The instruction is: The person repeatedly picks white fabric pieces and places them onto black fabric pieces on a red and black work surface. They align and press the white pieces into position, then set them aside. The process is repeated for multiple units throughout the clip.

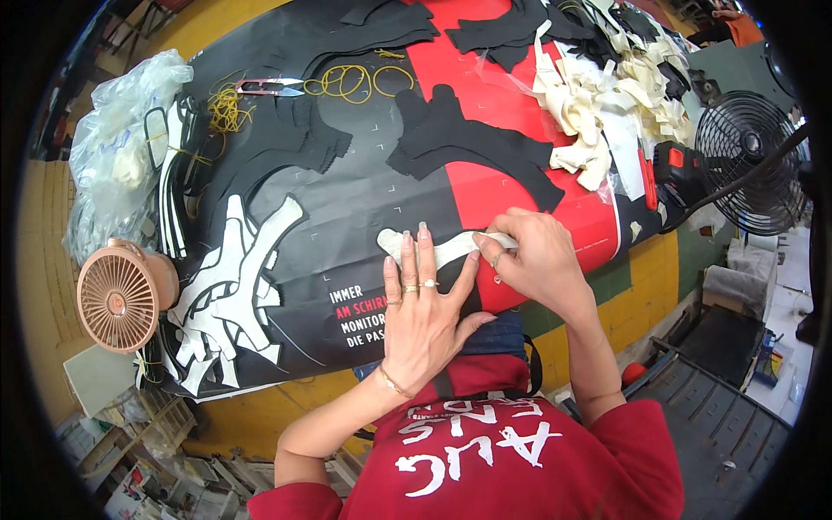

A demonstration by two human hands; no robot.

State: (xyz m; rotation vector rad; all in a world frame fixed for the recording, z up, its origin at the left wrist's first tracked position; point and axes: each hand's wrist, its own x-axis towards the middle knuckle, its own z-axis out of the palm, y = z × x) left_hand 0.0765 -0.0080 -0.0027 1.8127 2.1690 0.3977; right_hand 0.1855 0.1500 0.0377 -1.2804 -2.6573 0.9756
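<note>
Curved white strip [451, 250] is held flat on the red-and-black surface [342, 230] under the spread left hand [425, 319], right end pinched by the right hand [539, 262], apparently for smoothing; steady pressure seems called for.

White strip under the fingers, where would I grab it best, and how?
Probably pinch the white strip by its rounded left end, coming from the left: that end pokes out past the flat left hand, while the right hand pinches it near the other end.
</note>
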